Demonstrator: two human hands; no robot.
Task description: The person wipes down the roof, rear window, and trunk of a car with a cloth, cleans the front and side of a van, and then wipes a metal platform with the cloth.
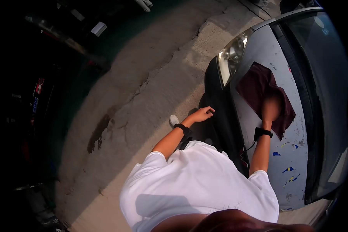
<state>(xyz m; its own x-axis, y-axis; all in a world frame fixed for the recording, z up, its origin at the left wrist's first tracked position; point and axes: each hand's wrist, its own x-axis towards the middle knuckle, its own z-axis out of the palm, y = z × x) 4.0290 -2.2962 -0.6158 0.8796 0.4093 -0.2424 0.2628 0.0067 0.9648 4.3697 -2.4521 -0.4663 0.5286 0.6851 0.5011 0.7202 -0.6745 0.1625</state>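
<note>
A dark maroon cloth [255, 87] lies rumpled and partly spread over the grey car hood [294, 133]. On top of the cloth rests my right hand [272, 108], smeared so that its fingers do not show; whether they grip or only press the fabric I cannot tell. My left hand [203, 114] hangs in front of the dark bumper [224, 123], apart from the car. Its fingers are loosely bent and apart, with nothing in them.
The hood has chipped paint and blue and yellow sticker scraps [288, 169]. Beyond it are the headlight [232, 54] and the windshield [332, 73]. Cracked concrete [143, 100] stretches to the left, with dark shaded objects farther off. Cables [255, 11] lie at the top.
</note>
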